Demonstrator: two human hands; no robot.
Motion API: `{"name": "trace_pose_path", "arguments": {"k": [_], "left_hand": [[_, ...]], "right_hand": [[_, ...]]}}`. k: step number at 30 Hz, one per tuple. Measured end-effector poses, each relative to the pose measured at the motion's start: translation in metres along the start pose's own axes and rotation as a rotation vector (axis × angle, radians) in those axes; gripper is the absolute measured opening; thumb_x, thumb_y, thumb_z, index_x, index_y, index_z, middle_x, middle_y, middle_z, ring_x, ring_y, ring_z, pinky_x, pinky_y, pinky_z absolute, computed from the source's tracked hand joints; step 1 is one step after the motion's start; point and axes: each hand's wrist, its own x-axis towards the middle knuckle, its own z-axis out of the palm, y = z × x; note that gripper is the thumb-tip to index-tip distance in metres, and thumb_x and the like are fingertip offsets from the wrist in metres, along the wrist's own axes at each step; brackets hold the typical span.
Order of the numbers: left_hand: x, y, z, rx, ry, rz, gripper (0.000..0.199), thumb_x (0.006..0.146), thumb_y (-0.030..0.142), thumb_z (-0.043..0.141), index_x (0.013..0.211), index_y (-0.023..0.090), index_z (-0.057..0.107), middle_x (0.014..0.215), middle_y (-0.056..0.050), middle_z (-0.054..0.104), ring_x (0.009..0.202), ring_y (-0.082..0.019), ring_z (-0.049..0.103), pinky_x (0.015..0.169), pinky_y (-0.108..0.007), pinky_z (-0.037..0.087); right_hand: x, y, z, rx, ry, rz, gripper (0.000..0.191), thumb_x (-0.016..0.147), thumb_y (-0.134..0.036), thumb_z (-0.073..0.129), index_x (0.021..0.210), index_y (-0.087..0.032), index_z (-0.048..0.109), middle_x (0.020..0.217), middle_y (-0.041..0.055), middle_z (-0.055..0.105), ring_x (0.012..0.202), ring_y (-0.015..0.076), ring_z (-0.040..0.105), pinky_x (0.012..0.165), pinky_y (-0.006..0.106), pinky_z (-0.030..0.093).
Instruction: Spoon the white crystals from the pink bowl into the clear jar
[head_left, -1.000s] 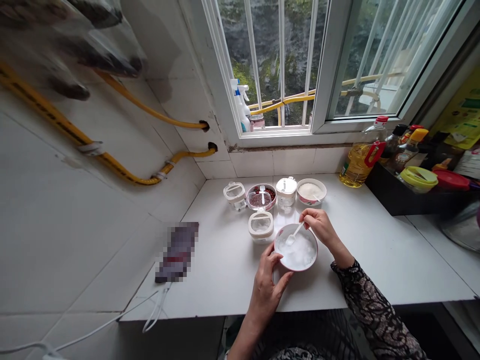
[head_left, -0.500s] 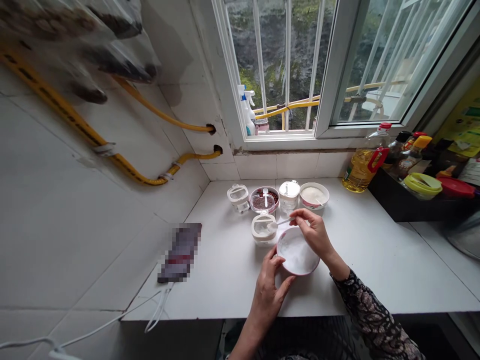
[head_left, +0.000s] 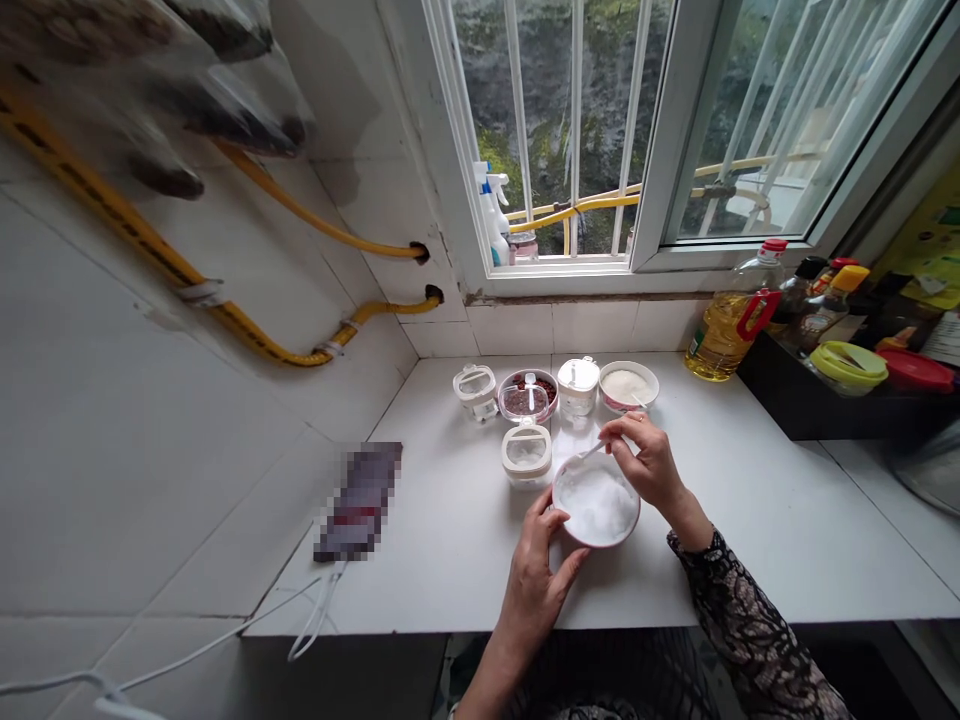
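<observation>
My left hand grips the near left rim of a bowl that holds a white granular heap. Between the fingers of my right hand is the handle of a small white spoon, its tip over the bowl's far left edge. Just beyond the bowl, a clear jar stands with its lid flipped up and some white stuff inside. Behind that lid sits a bowl of dark reddish bits. A white-lidded jar and a bowl of pale grains stand to its right.
Another clear jar stands at the back left. An oil bottle and a black rack of condiments occupy the right. A blurred-out dark object with a white cable lies left. The counter's front edge runs before me.
My right hand has drawn the spoon from over the open jar back to the bowl, moving right. The left hand stays on the bowl's rim.
</observation>
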Motion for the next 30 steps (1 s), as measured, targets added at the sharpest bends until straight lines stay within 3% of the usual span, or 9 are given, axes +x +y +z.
{"name": "trace_pose_path", "arguments": {"k": [8, 11, 16, 24, 30], "left_hand": [[0.000, 0.001, 0.001, -0.018, 0.015, -0.021, 0.027, 0.090, 0.022, 0.065, 0.115, 0.024, 0.056, 0.150, -0.014, 0.046, 0.132, -0.029, 0.058, 0.103, -0.045, 0.057], [0.000, 0.001, 0.001, -0.015, 0.016, -0.007, 0.027, 0.090, 0.022, 0.065, 0.115, 0.024, 0.056, 0.150, -0.014, 0.046, 0.133, -0.029, 0.057, 0.103, -0.045, 0.057], [-0.001, 0.000, 0.000, -0.002, 0.013, -0.009, 0.026, 0.091, 0.023, 0.064, 0.115, 0.024, 0.056, 0.149, -0.014, 0.046, 0.134, -0.029, 0.056, 0.103, -0.045, 0.057], [-0.001, 0.000, 0.000, -0.011, 0.002, -0.009, 0.027, 0.091, 0.021, 0.063, 0.117, 0.025, 0.054, 0.151, -0.015, 0.043, 0.136, -0.030, 0.054, 0.104, -0.047, 0.056], [0.000, 0.000, 0.001, -0.039, -0.009, -0.012, 0.027, 0.091, 0.020, 0.063, 0.116, 0.025, 0.054, 0.151, -0.014, 0.043, 0.136, -0.030, 0.054, 0.105, -0.046, 0.055]], "right_hand": [[-0.005, 0.008, 0.008, -0.133, -0.208, -0.066, 0.020, 0.081, -0.011, 0.049, 0.069, -0.022, 0.062, 0.061, 0.0002, 0.063, 0.061, 0.0174, 0.049, 0.082, 0.036, 0.039], [-0.007, 0.009, 0.013, -0.129, -0.266, -0.004, 0.022, 0.080, -0.010, 0.049, 0.066, -0.021, 0.061, 0.059, -0.0007, 0.063, 0.059, 0.0162, 0.050, 0.082, 0.036, 0.038], [-0.004, 0.015, 0.008, -0.074, -0.177, 0.203, 0.023, 0.076, -0.013, 0.048, 0.062, -0.022, 0.063, 0.063, 0.0006, 0.068, 0.063, 0.0172, 0.059, 0.082, 0.034, 0.041], [0.001, 0.011, 0.003, 0.217, -0.108, 0.512, 0.019, 0.068, -0.021, 0.046, 0.059, -0.021, 0.063, 0.049, -0.0014, 0.057, 0.050, 0.0155, 0.052, 0.057, 0.029, 0.041], [0.002, 0.017, 0.005, 0.451, -0.048, 0.676, 0.016, 0.066, -0.025, 0.052, 0.060, -0.019, 0.065, 0.048, -0.0009, 0.059, 0.051, 0.0152, 0.055, 0.057, 0.029, 0.046]]}}
